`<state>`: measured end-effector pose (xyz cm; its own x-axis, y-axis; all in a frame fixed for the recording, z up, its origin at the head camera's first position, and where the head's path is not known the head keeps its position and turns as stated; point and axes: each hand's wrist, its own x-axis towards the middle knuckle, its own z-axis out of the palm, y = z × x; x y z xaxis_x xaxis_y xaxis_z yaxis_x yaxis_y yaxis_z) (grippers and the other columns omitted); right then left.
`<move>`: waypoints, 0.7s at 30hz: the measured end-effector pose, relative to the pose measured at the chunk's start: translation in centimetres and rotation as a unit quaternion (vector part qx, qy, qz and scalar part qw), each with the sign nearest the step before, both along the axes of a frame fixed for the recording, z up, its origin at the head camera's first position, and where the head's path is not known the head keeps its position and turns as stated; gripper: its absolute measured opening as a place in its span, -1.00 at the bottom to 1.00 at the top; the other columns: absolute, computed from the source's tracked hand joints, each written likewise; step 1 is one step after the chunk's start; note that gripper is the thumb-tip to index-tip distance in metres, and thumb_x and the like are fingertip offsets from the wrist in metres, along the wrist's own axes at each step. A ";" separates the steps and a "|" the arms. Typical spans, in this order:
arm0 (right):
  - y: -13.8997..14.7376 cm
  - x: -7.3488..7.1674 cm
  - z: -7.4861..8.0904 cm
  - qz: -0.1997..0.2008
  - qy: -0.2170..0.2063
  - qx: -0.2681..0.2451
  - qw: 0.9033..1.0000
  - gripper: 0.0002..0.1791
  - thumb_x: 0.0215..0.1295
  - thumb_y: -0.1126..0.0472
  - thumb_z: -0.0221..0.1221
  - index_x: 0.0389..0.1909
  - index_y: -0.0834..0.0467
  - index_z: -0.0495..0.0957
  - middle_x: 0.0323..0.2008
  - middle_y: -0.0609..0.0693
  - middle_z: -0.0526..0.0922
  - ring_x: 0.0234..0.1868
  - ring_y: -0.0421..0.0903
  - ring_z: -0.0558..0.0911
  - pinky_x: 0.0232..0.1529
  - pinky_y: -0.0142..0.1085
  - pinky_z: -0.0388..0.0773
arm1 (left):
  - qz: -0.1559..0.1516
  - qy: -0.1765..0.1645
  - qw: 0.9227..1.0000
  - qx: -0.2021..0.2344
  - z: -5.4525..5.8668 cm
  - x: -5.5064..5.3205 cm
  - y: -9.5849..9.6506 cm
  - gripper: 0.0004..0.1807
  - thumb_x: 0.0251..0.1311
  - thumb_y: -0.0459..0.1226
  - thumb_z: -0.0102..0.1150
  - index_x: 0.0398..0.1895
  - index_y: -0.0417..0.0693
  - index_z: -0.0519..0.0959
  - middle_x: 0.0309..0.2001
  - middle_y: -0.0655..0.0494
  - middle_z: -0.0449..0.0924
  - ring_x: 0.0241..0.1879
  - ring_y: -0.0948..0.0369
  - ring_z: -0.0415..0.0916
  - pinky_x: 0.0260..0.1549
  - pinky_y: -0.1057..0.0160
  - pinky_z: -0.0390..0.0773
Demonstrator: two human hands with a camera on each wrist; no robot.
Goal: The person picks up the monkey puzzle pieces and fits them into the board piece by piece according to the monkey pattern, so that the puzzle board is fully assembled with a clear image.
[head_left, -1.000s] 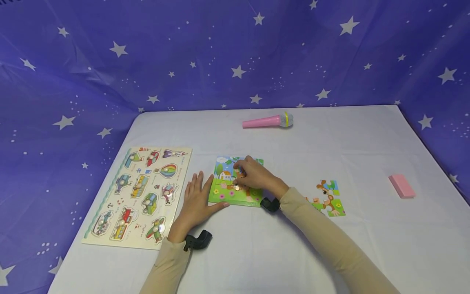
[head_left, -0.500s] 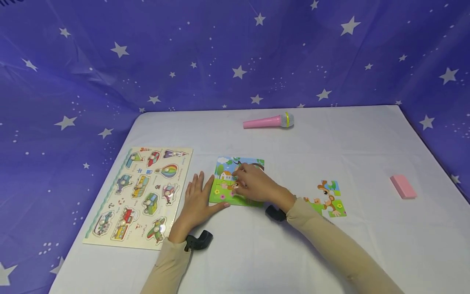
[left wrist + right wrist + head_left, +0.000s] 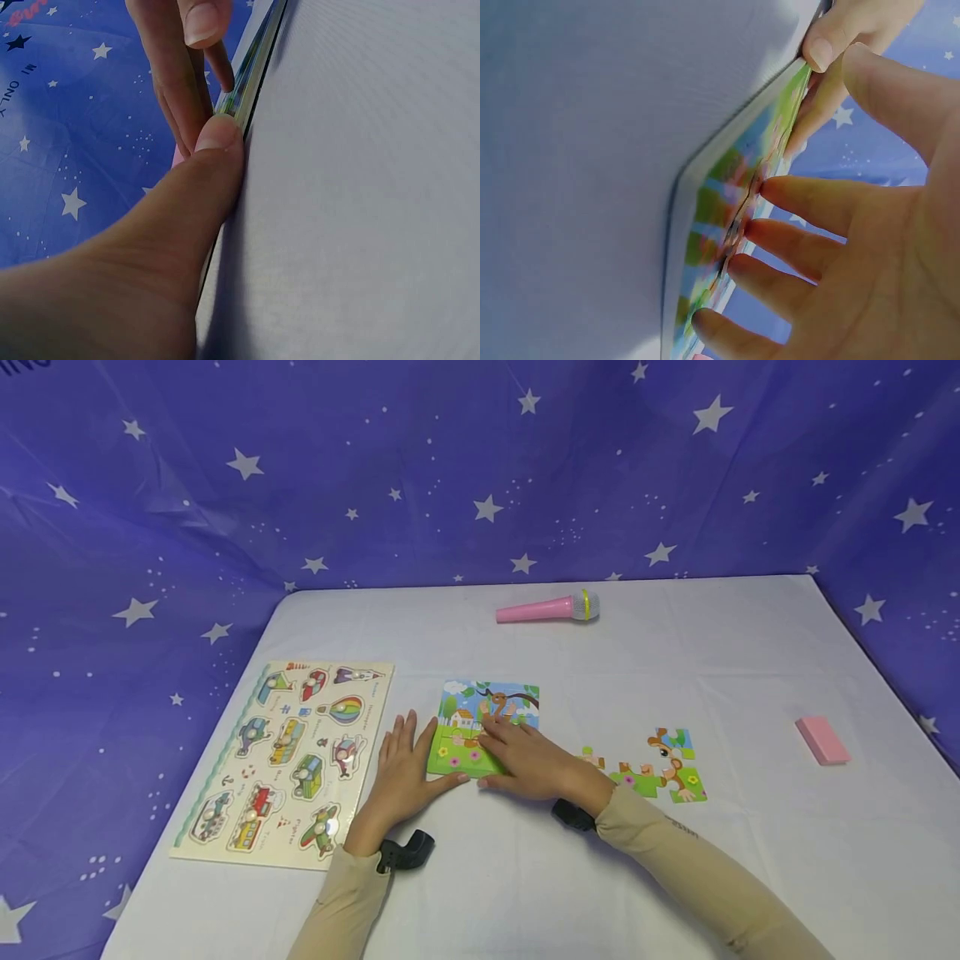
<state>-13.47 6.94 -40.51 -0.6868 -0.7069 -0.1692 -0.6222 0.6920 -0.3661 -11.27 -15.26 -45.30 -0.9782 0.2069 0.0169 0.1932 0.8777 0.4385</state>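
Backdrop [image 3: 420, 460]: violet-blue sheeting, hanging behind the tabletop [image 3: 675, 652] and along its left and right sides.
Print [image 3: 487, 507]: pale grey stars of differing sizes among small scattered dots.
Lettering [image 3: 26, 365]: dark, cut off at the upper left corner.
Tabletop cover [image 3: 750, 868]: white cloth, faintly creased.
Light: soft, with faint sheen on the left-hand folds [image 3: 161, 481].

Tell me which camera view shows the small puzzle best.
The head view: it looks down on the small puzzle, though the right hand hides part. The right wrist view catches its top at a steep slant; the left wrist view shows just a thin sliver along its edge.
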 end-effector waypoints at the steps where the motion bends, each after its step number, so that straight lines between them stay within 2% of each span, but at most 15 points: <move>1: 0.0 0.0 -0.1 0.000 0.000 -0.001 1.000 -0.23 0.26 -0.23 -0.06 0.32 0.20 0.15 0.40 0.14 0.01 0.43 0.05 -0.01 0.35 0.06 0.01 | -0.001 0.000 1.000 -0.001 0.0 0.0 0.0 0.04 -0.11 0.28 0.15 0.39 -0.01 0.04 0.42 -0.24 -0.22 0.42 -0.13 -0.37 0.33 -0.15 -0.25; 11: 0.1 0.1 -0.1 0.006 0.001 -0.007 1.000 -0.24 0.26 -0.20 -0.04 0.33 0.20 0.14 0.40 0.14 0.04 0.42 0.06 0.01 0.34 0.05 0.04 | 0.000 0.002 1.000 0.000 0.0 0.0 0.0 0.04 -0.12 0.27 0.16 0.39 -0.01 0.04 0.42 -0.25 -0.21 0.42 -0.13 -0.37 0.33 -0.15 -0.25; 21: 0.5 -0.5 -0.2 0.012 0.003 -0.021 1.000 -0.27 0.24 -0.18 0.00 0.31 0.17 0.19 0.38 0.12 0.08 0.40 0.06 0.07 0.30 0.05 0.12 | -0.001 -0.002 1.000 0.004 0.1 0.1 0.0 0.04 -0.11 0.28 0.15 0.39 -0.01 0.05 0.42 -0.24 -0.21 0.42 -0.13 -0.37 0.32 -0.16 -0.25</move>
